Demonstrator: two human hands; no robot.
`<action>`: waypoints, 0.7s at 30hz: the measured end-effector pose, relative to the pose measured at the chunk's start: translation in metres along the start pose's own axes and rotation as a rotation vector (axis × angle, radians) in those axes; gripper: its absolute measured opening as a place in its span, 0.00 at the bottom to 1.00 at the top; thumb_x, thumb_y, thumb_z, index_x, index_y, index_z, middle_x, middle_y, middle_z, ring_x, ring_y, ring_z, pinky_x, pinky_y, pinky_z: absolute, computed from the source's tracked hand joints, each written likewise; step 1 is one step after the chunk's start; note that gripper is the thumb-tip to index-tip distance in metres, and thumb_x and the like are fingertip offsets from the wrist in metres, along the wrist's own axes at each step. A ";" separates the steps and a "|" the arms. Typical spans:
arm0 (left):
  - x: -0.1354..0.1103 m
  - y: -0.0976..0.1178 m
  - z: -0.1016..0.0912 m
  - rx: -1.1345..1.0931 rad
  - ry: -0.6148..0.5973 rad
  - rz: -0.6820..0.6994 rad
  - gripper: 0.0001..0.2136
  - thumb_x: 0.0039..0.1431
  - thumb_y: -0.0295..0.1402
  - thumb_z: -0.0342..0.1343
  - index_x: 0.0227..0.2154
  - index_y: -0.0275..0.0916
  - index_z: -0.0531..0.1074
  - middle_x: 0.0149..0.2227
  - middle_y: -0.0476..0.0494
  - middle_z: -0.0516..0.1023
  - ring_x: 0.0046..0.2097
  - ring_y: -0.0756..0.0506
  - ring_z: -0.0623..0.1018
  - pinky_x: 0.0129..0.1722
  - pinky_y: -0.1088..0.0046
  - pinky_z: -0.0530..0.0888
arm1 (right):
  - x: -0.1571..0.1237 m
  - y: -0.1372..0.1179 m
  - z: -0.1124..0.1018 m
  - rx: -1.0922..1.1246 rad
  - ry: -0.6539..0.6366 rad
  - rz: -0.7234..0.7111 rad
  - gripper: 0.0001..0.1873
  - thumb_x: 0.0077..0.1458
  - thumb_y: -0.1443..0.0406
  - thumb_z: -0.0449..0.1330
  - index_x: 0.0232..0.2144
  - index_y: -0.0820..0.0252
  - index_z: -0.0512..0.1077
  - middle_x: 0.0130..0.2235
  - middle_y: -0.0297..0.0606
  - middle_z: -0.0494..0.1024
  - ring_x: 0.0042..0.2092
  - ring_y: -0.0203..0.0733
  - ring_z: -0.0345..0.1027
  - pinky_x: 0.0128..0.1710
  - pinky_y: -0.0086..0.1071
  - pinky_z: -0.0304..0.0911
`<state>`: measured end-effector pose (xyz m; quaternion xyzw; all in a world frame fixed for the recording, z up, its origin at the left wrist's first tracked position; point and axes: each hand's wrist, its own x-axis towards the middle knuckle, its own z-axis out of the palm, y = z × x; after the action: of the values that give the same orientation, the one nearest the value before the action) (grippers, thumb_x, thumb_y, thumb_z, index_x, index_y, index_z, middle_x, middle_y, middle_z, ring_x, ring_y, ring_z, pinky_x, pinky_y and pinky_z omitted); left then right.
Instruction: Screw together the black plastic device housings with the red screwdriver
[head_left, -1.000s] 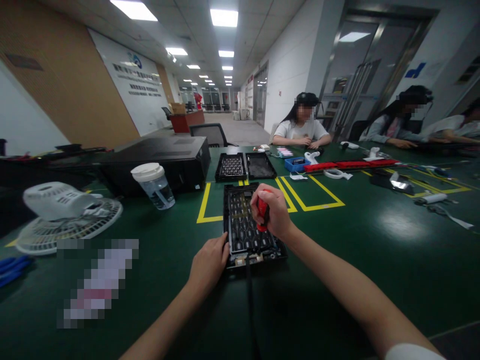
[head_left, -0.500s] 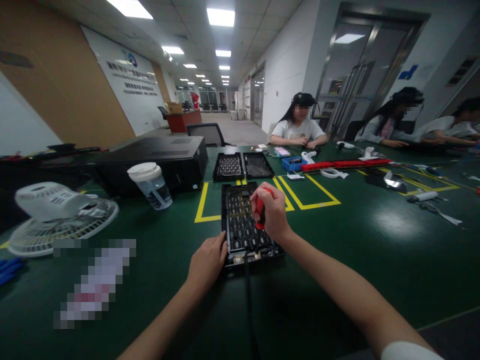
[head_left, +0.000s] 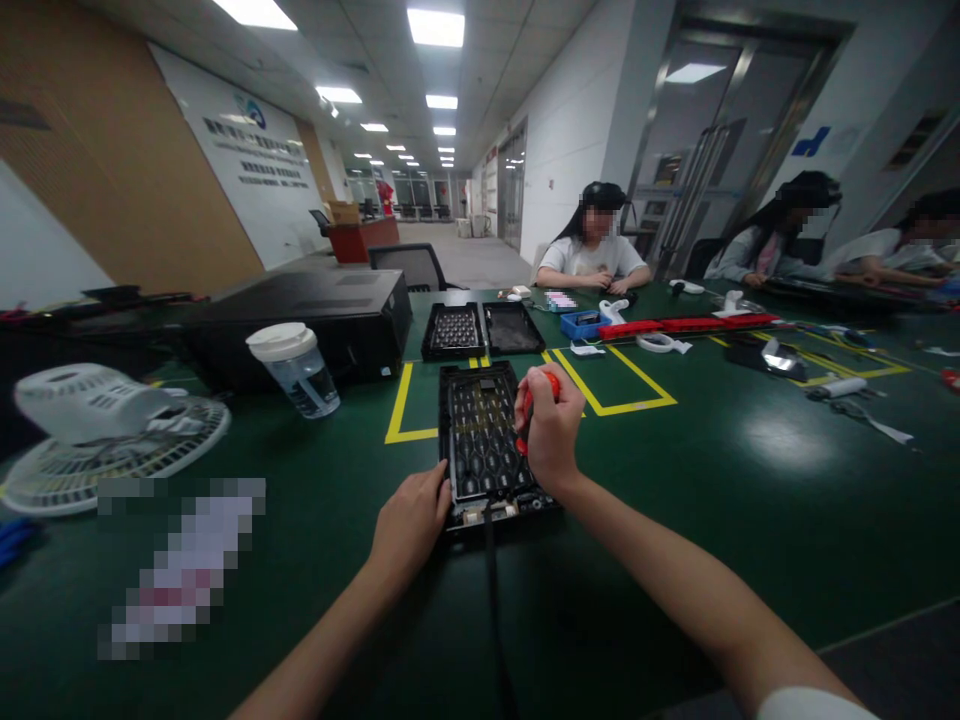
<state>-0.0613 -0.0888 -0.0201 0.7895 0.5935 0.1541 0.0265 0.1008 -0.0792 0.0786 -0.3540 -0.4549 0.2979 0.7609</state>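
A black rectangular case point(head_left: 478, 440) lies on the green table in front of me, with rows of oval cells inside and small parts along its near end. My left hand point(head_left: 409, 515) grips the near left edge of this case, fingers bent against its side. In my right hand point(head_left: 555, 435), closed in a fist, is a red-handled screwdriver point(head_left: 553, 382), held over the right side of the case. Its shaft and tip are hidden behind the hand. A dark strap point(head_left: 492, 580) hangs down in front of the case's near end.
Beyond the case lies another opened black case point(head_left: 514, 328). To the left stand a lidded cup point(head_left: 296, 370), a white fan point(head_left: 105, 420) and a large black box point(head_left: 322, 320). A blue tray point(head_left: 581, 325) and tape roll point(head_left: 656, 343) lie right. Several people sit across the table.
My right hand has shifted right with the screwdriver and turned slightly, uncovering more of the case's cells. My left hand stays on the case edge. The view has moved slightly.
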 end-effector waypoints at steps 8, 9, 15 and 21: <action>0.000 0.002 -0.002 0.007 -0.002 -0.009 0.18 0.62 0.36 0.39 0.52 0.39 0.63 0.45 0.41 0.73 0.46 0.45 0.72 0.43 0.69 0.69 | -0.003 -0.002 0.003 -0.007 -0.034 0.022 0.11 0.54 0.60 0.52 0.24 0.59 0.61 0.17 0.25 0.58 0.16 0.27 0.50 0.14 0.22 0.47; 0.000 0.001 -0.002 0.007 -0.002 -0.009 0.18 0.61 0.36 0.39 0.52 0.39 0.63 0.45 0.42 0.73 0.45 0.45 0.72 0.43 0.69 0.69 | -0.003 -0.002 0.003 0.003 -0.050 0.030 0.11 0.54 0.59 0.51 0.24 0.59 0.61 0.17 0.25 0.58 0.16 0.27 0.51 0.14 0.22 0.48; 0.000 0.002 -0.003 0.007 -0.019 -0.022 0.18 0.61 0.35 0.40 0.52 0.39 0.63 0.45 0.41 0.73 0.45 0.45 0.72 0.43 0.69 0.69 | 0.003 0.000 -0.005 0.128 -0.198 0.102 0.15 0.56 0.58 0.44 0.26 0.60 0.64 0.19 0.29 0.63 0.18 0.29 0.56 0.16 0.23 0.52; 0.000 0.001 -0.003 0.009 -0.005 -0.005 0.18 0.61 0.35 0.40 0.52 0.39 0.63 0.45 0.41 0.73 0.45 0.46 0.72 0.43 0.69 0.69 | 0.026 0.003 -0.023 0.286 -0.620 0.294 0.12 0.52 0.59 0.50 0.28 0.63 0.65 0.24 0.33 0.69 0.21 0.33 0.63 0.22 0.28 0.60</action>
<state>-0.0610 -0.0894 -0.0169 0.7885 0.5961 0.1494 0.0247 0.1319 -0.0638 0.0812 -0.1989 -0.5619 0.5576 0.5778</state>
